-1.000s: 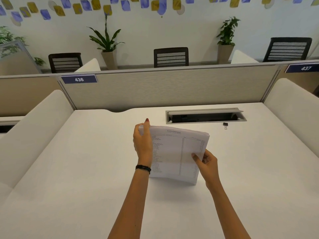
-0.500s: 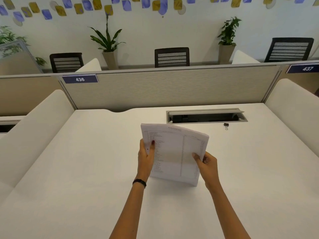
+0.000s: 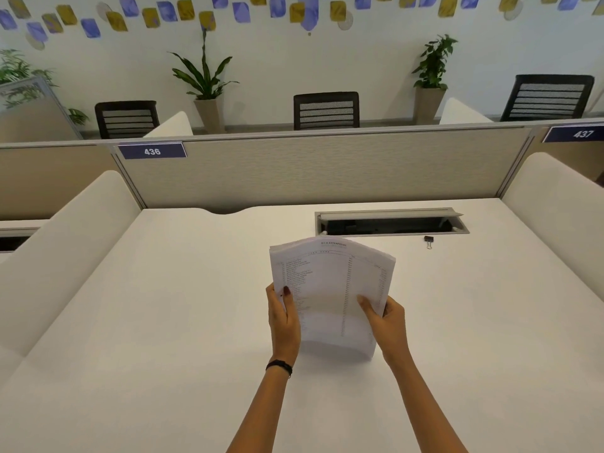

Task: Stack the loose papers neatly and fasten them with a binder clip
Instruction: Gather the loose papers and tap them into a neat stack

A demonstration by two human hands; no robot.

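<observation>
A stack of printed white papers (image 3: 330, 289) stands upright on its lower edge on the white desk (image 3: 163, 322), bowed slightly toward me. My left hand (image 3: 283, 318) grips its left edge, thumb on the front sheet. My right hand (image 3: 385, 322) grips the right edge the same way. A small black binder clip (image 3: 428, 240) lies on the desk to the far right of the stack, apart from both hands.
An open cable tray (image 3: 390, 222) is set into the desk just behind the papers. A grey partition (image 3: 310, 171) closes the back, and padded white dividers (image 3: 65, 250) flank both sides. Chairs and potted plants stand beyond the partition.
My left hand slid from the top left corner of the stack down to its left edge. The stack now stands more upright and squarer.
</observation>
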